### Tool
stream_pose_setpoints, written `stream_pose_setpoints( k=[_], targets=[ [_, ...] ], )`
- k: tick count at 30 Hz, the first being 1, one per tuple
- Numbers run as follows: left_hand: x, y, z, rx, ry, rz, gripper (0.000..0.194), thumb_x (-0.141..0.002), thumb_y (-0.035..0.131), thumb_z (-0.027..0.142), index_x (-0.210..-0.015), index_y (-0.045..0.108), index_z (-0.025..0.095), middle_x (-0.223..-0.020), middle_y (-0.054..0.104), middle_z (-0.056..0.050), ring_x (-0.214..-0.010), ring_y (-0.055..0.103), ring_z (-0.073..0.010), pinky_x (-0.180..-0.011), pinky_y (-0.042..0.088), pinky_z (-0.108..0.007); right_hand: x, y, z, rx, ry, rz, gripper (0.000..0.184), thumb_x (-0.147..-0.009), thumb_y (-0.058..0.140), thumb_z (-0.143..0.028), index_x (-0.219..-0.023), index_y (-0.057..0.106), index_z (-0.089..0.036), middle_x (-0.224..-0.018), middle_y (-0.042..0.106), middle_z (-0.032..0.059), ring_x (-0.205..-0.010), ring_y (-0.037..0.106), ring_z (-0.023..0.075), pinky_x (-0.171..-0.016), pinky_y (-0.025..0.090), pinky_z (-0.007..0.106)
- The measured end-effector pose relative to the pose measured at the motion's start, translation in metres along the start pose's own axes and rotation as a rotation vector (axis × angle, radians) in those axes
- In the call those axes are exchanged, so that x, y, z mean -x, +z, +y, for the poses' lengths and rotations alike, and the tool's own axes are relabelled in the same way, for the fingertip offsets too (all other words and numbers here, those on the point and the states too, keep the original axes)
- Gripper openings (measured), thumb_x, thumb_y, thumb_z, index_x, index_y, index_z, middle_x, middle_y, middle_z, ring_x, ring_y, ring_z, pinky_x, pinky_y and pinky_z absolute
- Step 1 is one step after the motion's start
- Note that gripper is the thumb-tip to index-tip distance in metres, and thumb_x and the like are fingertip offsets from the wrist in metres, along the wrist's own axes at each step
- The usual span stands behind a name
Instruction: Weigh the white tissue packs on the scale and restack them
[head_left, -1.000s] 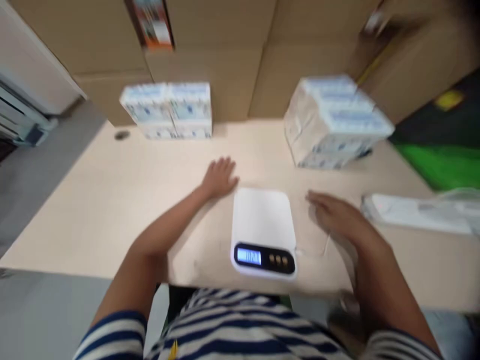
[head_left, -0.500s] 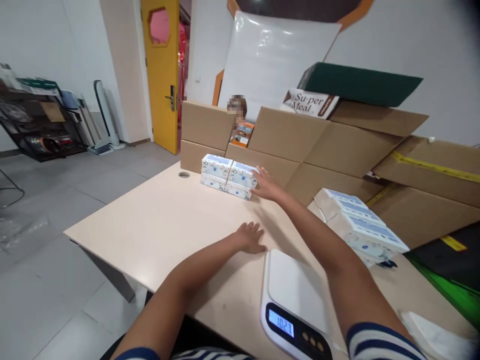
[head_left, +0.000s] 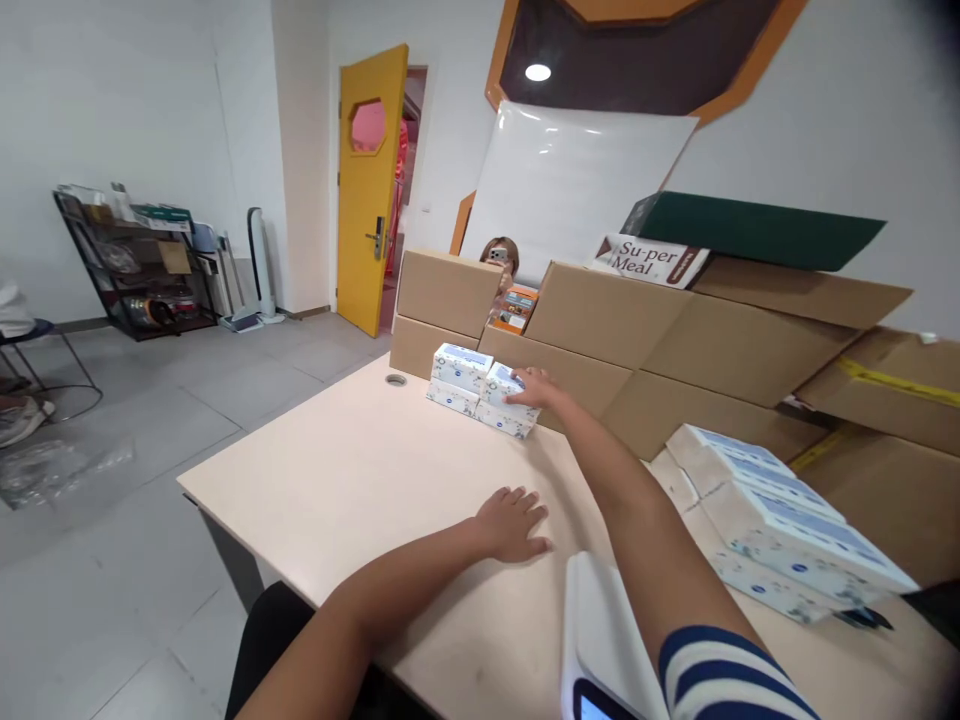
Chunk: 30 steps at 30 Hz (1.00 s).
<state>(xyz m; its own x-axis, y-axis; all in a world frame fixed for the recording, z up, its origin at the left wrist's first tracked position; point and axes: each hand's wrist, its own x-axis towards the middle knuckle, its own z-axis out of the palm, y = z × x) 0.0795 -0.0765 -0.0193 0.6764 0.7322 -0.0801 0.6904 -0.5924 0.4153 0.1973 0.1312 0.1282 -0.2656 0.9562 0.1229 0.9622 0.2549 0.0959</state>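
Note:
Small stacks of white tissue packs (head_left: 457, 372) with blue labels and a floral print stand side by side near the far edge of the table, two high. My right hand (head_left: 537, 388) reaches out to the upper right pack (head_left: 498, 386), with the thumb at its front and the fingers over its top right end. Flat on the table (head_left: 322, 470) lies my left hand (head_left: 511, 525), fingers spread and holding nothing. A white digital scale (head_left: 600, 620) sits under my right forearm, its display partly cut off by the lower frame edge.
More tissue packs (head_left: 780, 530) are stacked at the right. Cardboard boxes (head_left: 600, 315) line the back of the table, with a dark green box (head_left: 757, 228) on top. A person (head_left: 502, 255) behind them holds up a phone. A yellow door (head_left: 367, 190) stands ajar.
My right hand has shifted from the right end of the upper right pack to grasp over its top. The view has tilted up; my left hand stays flat on the table.

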Motion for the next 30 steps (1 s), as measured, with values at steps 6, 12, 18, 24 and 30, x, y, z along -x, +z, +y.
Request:
stream_pose_setpoints(
  k=[6, 12, 18, 24, 30],
  targets=[
    [0.0, -0.001, 0.002, -0.031, 0.003, 0.011, 0.083, -0.111, 0.036, 0.064, -0.177, 0.036, 0.015, -0.188, 0.023, -0.012, -0.178, 0.018, -0.0321, -0.144, 0.017, -0.051, 0.011, 0.009, -0.013, -0.065, 0.0, 0.008, 0.052, -0.103, 0.075, -0.046, -0.147, 0.065, -0.019, -0.151, 0.066, 0.0135, -0.135, 0.067, 0.0302, -0.115, 0.059, 0.057],
    [-0.003, -0.004, 0.003, -0.085, -0.011, 0.05, 0.078, -0.111, 0.042, 0.061, -0.174, 0.042, 0.017, -0.186, 0.029, -0.013, -0.176, 0.025, -0.0315, -0.142, 0.024, -0.051, 0.083, -0.005, 0.006, -0.26, -0.172, -0.007, 0.13, -0.081, 0.094, -0.051, -0.18, 0.015, -0.023, -0.181, 0.035, 0.0253, -0.168, 0.04, 0.0414, -0.135, 0.037, 0.059],
    [-0.005, -0.015, 0.013, -0.112, 0.019, 0.061, 0.071, -0.111, 0.045, 0.049, -0.173, 0.042, 0.014, -0.185, 0.032, -0.016, -0.175, 0.028, -0.034, -0.142, 0.023, -0.05, 0.221, -0.025, 0.056, -0.403, -0.216, -0.118, 0.144, -0.075, 0.092, -0.068, -0.182, 0.005, -0.026, -0.185, 0.028, 0.0218, -0.167, 0.04, 0.046, -0.134, 0.04, 0.061],
    [-0.021, -0.012, 0.012, -0.161, 0.021, 0.018, 0.077, -0.113, 0.033, 0.056, -0.178, 0.032, 0.013, -0.189, 0.021, -0.014, -0.177, 0.018, -0.0356, -0.144, 0.016, -0.054, 0.301, -0.042, 0.066, -0.16, 0.012, -0.313, 0.144, -0.071, 0.094, -0.064, -0.181, 0.008, -0.032, -0.165, 0.055, 0.0214, -0.143, 0.062, 0.0519, -0.116, 0.054, 0.066],
    [-0.018, -0.015, 0.012, -0.207, 0.026, 0.005, 0.079, -0.113, 0.028, 0.058, -0.179, 0.03, 0.014, -0.19, 0.019, -0.012, -0.178, 0.015, -0.0321, -0.144, 0.015, -0.05, 0.353, -0.035, 0.039, -0.09, 0.147, -0.403, 0.135, -0.077, 0.09, -0.05, -0.181, 0.008, -0.027, -0.157, 0.056, 0.0228, -0.143, 0.06, 0.048, -0.118, 0.052, 0.059]
  ],
)
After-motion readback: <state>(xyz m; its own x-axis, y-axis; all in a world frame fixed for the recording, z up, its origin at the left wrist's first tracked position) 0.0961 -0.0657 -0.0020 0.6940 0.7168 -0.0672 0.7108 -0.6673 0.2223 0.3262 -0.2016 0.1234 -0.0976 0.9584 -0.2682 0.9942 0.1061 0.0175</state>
